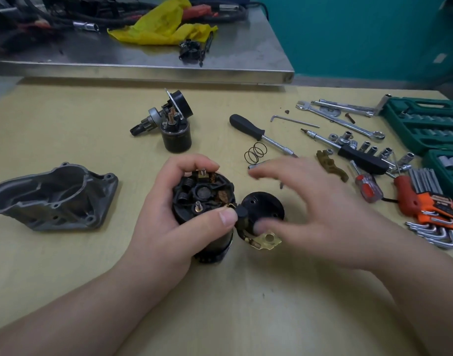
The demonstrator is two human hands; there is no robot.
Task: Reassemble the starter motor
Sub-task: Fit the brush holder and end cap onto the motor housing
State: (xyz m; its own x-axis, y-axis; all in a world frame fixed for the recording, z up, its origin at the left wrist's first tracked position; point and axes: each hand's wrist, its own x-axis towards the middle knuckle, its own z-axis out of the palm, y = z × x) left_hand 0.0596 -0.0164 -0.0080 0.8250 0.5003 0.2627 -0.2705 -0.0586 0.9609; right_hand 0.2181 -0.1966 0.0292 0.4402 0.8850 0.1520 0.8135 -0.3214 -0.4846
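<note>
My left hand (pixel 166 214) grips the black motor body (pixel 203 201) upright on the table, thumb at its front rim and fingers over its far edge; the brush holder with springs and copper brushes faces up. Just to its right lies the black end cap (pixel 265 205) with a brass terminal lug (pixel 267 240). My right hand (pixel 315 214) hovers blurred over the cap with fingers spread and holds nothing. The grey aluminium nose housing (pixel 53 196) lies at the left. The solenoid (pixel 176 136) and pinion drive (pixel 148 122) stand behind.
A coil spring (pixel 256 152), black-handled screwdriver (pixel 251 127), brown shift fork (pixel 330 164), ratchet, sockets and spanners (pixel 341 119) lie at the right, with orange hex keys (pixel 433 211) and green socket cases (pixel 425 122). A steel bench (pixel 169 65) with yellow plastic stands behind.
</note>
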